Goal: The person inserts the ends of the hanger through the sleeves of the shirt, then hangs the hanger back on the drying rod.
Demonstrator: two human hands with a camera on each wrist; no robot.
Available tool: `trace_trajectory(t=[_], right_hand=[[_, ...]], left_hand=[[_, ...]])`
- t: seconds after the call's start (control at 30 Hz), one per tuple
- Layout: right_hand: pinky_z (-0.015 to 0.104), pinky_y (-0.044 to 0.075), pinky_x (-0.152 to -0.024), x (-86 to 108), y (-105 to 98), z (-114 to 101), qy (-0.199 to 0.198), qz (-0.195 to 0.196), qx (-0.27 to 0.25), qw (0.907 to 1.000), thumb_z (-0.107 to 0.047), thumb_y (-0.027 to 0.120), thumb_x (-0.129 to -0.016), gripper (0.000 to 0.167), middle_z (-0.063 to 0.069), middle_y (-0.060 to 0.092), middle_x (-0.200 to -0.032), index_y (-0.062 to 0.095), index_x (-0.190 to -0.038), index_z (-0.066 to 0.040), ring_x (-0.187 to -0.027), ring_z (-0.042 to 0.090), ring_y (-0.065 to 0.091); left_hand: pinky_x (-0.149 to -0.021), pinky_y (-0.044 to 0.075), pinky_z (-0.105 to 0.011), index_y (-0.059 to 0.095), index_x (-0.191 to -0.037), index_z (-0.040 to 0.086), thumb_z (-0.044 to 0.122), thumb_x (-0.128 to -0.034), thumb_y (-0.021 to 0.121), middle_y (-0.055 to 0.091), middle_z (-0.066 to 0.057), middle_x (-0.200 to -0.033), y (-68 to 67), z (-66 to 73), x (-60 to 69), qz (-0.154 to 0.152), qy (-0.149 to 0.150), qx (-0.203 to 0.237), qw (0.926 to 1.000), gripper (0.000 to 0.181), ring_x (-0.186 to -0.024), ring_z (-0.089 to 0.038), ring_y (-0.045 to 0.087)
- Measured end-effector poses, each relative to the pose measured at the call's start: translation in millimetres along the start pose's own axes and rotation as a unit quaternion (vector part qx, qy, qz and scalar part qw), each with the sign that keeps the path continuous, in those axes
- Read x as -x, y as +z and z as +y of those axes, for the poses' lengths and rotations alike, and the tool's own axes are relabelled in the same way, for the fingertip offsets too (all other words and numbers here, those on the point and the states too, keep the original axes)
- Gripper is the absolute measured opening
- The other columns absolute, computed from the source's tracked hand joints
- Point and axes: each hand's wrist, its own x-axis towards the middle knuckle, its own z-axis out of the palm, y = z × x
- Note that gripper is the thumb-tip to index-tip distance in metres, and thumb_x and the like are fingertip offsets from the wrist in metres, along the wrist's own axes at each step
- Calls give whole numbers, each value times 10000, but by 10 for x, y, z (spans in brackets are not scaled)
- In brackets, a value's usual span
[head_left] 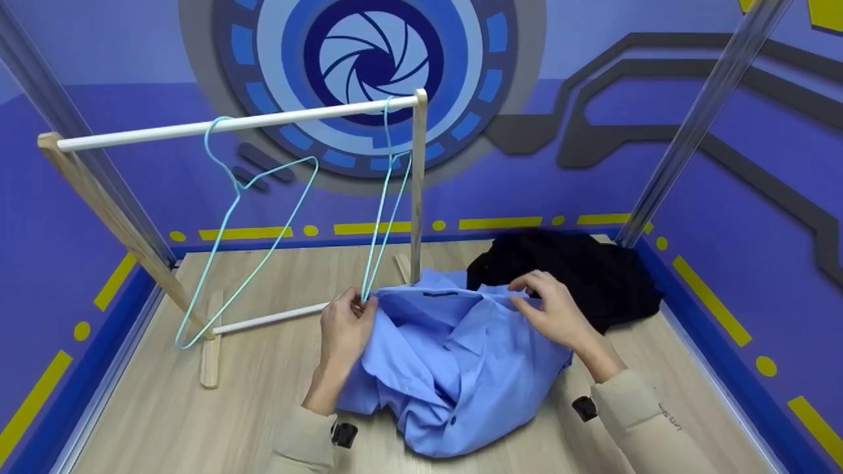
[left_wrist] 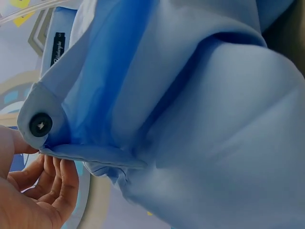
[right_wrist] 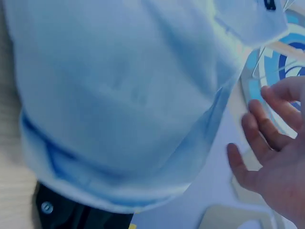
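A light blue button-up shirt (head_left: 461,368) lies bunched on the wooden tabletop, its collar held up at the back and a dark label inside the neck. My left hand (head_left: 346,329) pinches the left end of the collar between thumb and fingers. In the left wrist view, a dark button (left_wrist: 41,124) sits just above those fingertips. My right hand (head_left: 556,313) is by the other side of the collar. The right wrist view shows that hand (right_wrist: 279,152) with loosely bent, spread fingers, apart from the cloth.
A small rack (head_left: 263,120) with a white rail and wooden posts stands at the left. Two light blue wire hangers (head_left: 217,247) hang from it; the right one reaches down to my left hand. Black cloth (head_left: 579,276) lies heaped behind the shirt. Purple walls enclose the tabletop (head_left: 158,395).
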Motion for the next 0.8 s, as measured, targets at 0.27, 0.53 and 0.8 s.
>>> trace_trajectory(t=[0.27,0.53,0.8], right_hand=[[304,452,-635,-60,187,-190,15,-100,178,9998,-371,776,-936,364,-42,591,-809,710,-1155,-88,-691,140,551],[299,480,-600,-84,349,-256,601,-179,390,9973,-471,728,-949,424,-127,605,-733,734,-1167,-107,-641,40,566],[348,481,-531,-113,407,-257,649,424,1120,9907,-350,781,-933,205,-78,651,-674,766,-915,-147,-566,76,575]], left_hand=[[-620,527,-340,728,-898,18,59,-894,761,651,-2,-739,78,39,35,-22,360,133,9993,52,-650,-152,628],[-619,504,-289,730,-911,16,57,-893,762,637,14,-741,96,62,86,-298,267,440,9982,55,-665,-140,609],[-627,497,-268,726,-920,12,45,-898,755,628,19,-764,83,58,104,-455,347,666,9961,49,-685,-145,603]])
